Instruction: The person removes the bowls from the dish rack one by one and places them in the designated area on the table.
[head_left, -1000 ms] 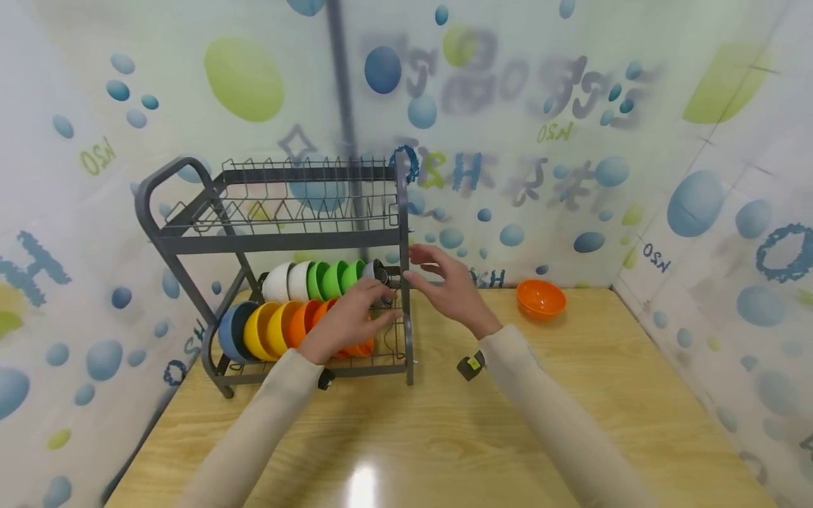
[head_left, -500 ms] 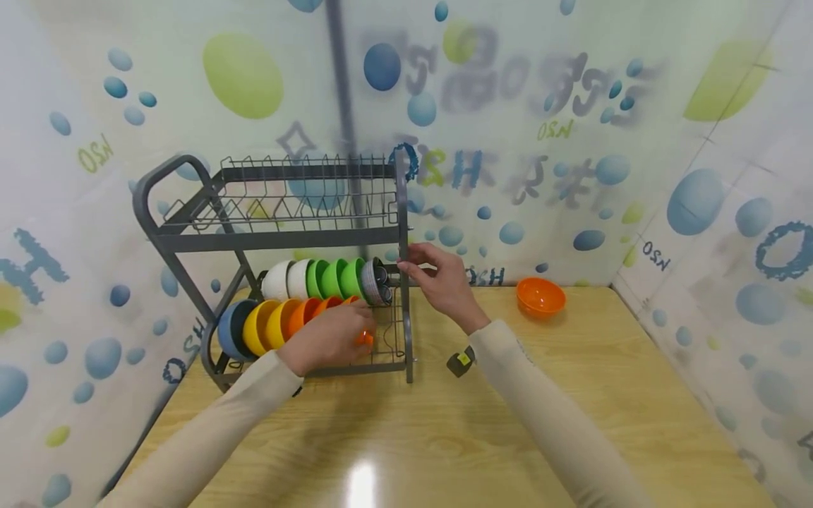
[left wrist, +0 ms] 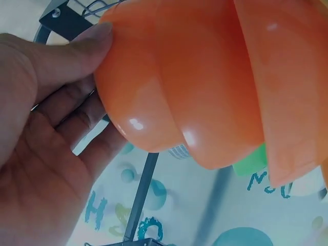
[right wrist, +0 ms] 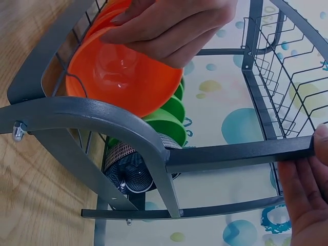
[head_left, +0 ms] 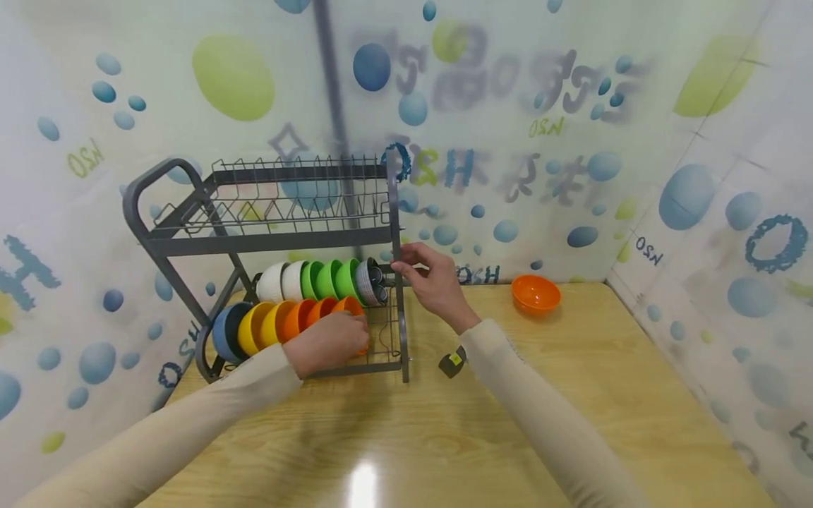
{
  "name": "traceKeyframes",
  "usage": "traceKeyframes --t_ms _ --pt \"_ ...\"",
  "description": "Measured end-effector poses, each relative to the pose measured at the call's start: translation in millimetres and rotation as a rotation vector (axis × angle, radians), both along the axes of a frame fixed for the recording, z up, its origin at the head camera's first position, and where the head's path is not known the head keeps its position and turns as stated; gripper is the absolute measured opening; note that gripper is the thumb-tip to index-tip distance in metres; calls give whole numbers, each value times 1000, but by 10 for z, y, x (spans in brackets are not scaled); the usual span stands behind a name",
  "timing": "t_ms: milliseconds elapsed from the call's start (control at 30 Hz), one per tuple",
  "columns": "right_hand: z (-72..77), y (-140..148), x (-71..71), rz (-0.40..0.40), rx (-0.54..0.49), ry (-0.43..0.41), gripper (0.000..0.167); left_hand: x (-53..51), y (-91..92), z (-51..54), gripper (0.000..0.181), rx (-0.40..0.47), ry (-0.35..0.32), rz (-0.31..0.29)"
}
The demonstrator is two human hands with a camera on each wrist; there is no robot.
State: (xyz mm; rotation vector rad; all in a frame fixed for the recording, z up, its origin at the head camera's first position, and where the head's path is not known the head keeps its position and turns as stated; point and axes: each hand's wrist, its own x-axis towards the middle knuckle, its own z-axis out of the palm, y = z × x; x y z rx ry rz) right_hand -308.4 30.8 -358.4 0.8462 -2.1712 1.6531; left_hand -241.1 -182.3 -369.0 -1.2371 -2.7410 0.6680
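On the lower tier of a grey two-tier dish rack, bowls stand on edge in two rows. My left hand holds the last orange bowl at the right end of the front row. In the left wrist view its thumb lies on the bowl's outer side, with the other fingers behind. My right hand grips the rack's right upright between thumb and fingers; the right wrist view shows those fingers around the grey bar.
Yellow bowls and a blue bowl share the front row. Behind are white bowls, green bowls and small patterned bowls. Another orange bowl sits at the table's back right. Patterned sheeting surrounds the table.
My left hand has moved from over the back row's right end down to the last orange bowl. My right hand has come in from beside the upright to grip it.
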Motion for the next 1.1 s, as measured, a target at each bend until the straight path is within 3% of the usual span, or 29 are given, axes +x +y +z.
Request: traceKeyframes --t_ms 167,433,667,800,967,1100 --pt "4 -15 15 -10 -4 0 27 -6 0 0 14 -54 41 -37" --pt "-11 -26 -8 -2 -30 -3 25 -49 -40 48 15 -13 -4 -44" --pt "-19 -33 -8 -6 -42 -15 24 -77 -59 102 10 -118 116 -112" --pt "-23 -37 -3 -8 -45 -15 23 -77 -66 140 10 -154 141 -116" --pt "-30 -36 -3 -5 -43 -14 20 -93 -60 180 8 -151 115 -97" --pt "-27 -31 -3 -4 -42 -19 20 -106 -49 229 11 -101 80 -77"
